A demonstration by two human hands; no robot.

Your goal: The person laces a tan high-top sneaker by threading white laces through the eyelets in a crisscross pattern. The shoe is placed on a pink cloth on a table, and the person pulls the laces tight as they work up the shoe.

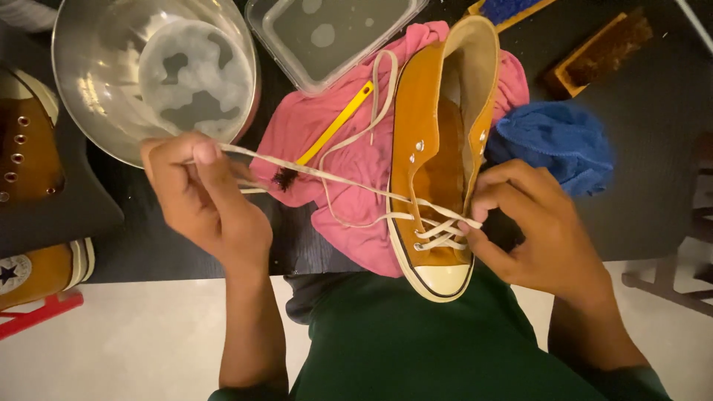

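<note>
An orange high-top sneaker (438,148) with a white toe cap lies on a pink cloth (327,141), toe pointing toward me. A cream shoelace (319,172) crosses its lowest eyelets and stretches out to the left. My left hand (200,194) pinches the lace end and holds it taut, left of the shoe. My right hand (531,223) grips the shoe's right side at the lower eyelets, fingertips touching the lace there.
A metal bowl (85,67) with foamy water stands at the upper left, a clear plastic tub (334,37) of water behind the cloth. A yellow-handled brush (327,135) lies on the cloth. A blue towel (557,141) sits right of the shoe, a wooden brush (601,52) behind it, another orange sneaker (30,223) far left.
</note>
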